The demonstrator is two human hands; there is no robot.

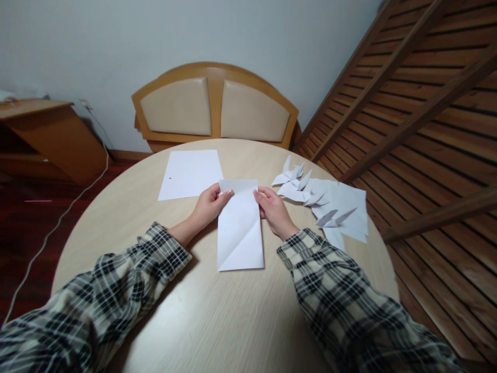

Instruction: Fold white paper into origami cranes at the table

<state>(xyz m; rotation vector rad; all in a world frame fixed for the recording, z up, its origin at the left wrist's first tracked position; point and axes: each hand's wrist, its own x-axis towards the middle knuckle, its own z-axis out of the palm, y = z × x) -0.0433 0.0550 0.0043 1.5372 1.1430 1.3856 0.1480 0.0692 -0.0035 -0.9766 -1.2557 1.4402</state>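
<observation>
A folded sheet of white paper [239, 228] stands out before me over the middle of the table, with a diagonal crease across its lower half. My left hand [209, 207] pinches its upper left edge, thumb on top. On the upper right edge, my right hand [274, 210] grips the same sheet with the thumb in front. The fingers behind the paper are partly hidden. To the right of my right hand lie several folded white paper cranes [297, 186], some resting by flat white sheets [351, 207].
A stack or sheet of white paper [190, 173] with a small dark mark lies at the table's far left. The round wooden table [186, 321] has a padded headboard [215, 103] behind it. Wooden slats [427, 129] rise at right; a white cable [58, 223] runs along the floor.
</observation>
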